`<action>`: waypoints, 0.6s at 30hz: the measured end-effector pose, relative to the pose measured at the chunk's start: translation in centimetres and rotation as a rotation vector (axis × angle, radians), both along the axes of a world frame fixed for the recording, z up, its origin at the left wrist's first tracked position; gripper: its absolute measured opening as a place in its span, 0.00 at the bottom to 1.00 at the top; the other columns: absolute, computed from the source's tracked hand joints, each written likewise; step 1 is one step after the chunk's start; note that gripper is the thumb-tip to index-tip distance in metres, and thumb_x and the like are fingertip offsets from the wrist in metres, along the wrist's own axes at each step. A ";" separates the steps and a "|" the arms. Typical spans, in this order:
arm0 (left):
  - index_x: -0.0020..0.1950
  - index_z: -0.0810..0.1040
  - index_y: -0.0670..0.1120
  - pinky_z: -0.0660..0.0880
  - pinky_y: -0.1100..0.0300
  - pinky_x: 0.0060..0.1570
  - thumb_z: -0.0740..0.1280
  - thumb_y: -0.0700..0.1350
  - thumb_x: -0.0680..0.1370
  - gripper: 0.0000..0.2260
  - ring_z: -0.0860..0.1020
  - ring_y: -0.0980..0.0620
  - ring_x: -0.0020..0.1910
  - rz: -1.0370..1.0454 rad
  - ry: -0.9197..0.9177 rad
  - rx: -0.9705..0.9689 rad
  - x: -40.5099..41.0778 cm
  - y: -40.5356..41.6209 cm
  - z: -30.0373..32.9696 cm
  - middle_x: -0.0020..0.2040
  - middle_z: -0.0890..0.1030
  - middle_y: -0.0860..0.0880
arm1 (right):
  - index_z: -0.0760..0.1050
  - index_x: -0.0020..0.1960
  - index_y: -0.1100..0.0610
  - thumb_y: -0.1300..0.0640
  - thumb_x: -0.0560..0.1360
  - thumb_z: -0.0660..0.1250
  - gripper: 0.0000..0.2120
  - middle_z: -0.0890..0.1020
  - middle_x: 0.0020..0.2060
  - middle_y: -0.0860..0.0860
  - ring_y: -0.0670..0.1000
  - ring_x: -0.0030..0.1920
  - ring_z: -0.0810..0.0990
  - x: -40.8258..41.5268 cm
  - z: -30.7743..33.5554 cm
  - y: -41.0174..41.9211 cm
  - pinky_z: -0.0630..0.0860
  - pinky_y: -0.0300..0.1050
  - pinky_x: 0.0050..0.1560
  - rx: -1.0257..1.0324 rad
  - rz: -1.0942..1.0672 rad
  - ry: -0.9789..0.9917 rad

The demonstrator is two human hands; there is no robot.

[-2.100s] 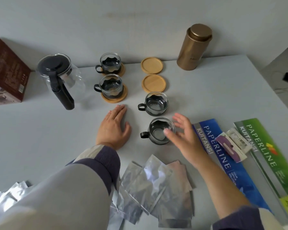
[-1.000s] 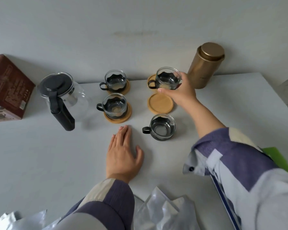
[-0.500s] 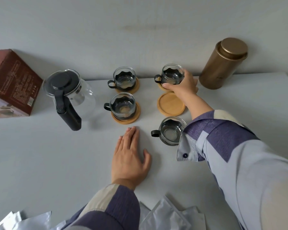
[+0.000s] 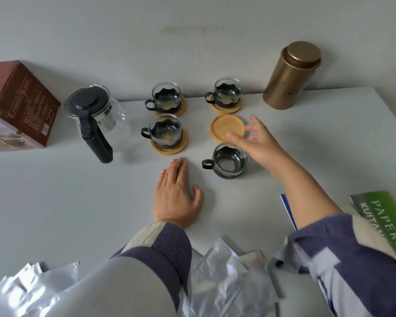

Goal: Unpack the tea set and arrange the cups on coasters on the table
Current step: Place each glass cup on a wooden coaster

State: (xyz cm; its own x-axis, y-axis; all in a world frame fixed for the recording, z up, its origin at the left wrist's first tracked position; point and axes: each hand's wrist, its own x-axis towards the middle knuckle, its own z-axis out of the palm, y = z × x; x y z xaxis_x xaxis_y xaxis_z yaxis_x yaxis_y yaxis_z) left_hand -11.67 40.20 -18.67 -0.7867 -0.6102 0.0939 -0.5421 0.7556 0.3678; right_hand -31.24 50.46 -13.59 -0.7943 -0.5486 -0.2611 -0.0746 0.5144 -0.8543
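Observation:
Three glass cups with black holders stand on round wooden coasters: one at the back left (image 4: pixel 166 97), one in front of it (image 4: pixel 166 131), one at the back right (image 4: pixel 227 92). A bare wooden coaster (image 4: pixel 224 126) lies in front of the back-right cup. A fourth cup (image 4: pixel 229 160) stands directly on the table just in front of that coaster. My right hand (image 4: pixel 258 143) hovers open above the table, right of the fourth cup, fingers over the bare coaster's edge. My left hand (image 4: pixel 176 195) lies flat on the table, left of the fourth cup.
A glass teapot (image 4: pixel 94 120) with a black lid and handle stands at the left, beside a brown box (image 4: pixel 18 104). A gold tin (image 4: pixel 290 76) stands at the back right. Silver foil wrappers (image 4: pixel 226 284) lie near the front edge; a green paper pack (image 4: pixel 384 220) at the right.
My right hand carried a cup to the back-right coaster, set it down, let go and drew back toward the fourth cup. My left hand stayed flat on the table.

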 end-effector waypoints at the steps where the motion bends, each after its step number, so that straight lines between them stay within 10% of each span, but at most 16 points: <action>1: 0.75 0.60 0.44 0.45 0.60 0.74 0.60 0.53 0.75 0.30 0.56 0.51 0.75 0.002 0.001 -0.005 0.0 0.0 0.0 0.75 0.61 0.47 | 0.50 0.76 0.48 0.34 0.62 0.72 0.51 0.66 0.68 0.47 0.51 0.69 0.64 1.3 -0.2 0.9 0.64 0.52 0.70 -0.001 0.016 -0.007; 7: 0.76 0.58 0.45 0.46 0.58 0.74 0.59 0.53 0.75 0.31 0.56 0.51 0.75 0.008 0.002 -0.016 0.0 0.1 -0.4 0.76 0.60 0.47 | 0.50 0.76 0.53 0.40 0.55 0.79 0.59 0.65 0.70 0.52 0.54 0.70 0.62 6.9 -3.1 3.4 0.62 0.53 0.70 0.097 -0.011 0.168; 18: 0.78 0.47 0.44 0.40 0.56 0.74 0.47 0.55 0.78 0.30 0.45 0.53 0.77 -0.042 -0.112 -0.104 -0.1 -0.1 -1.0 0.78 0.47 0.48 | 0.70 0.64 0.59 0.44 0.58 0.79 0.40 0.78 0.59 0.54 0.59 0.59 0.74 8.8 -4.5 0.6 0.68 0.53 0.56 0.059 -0.335 0.489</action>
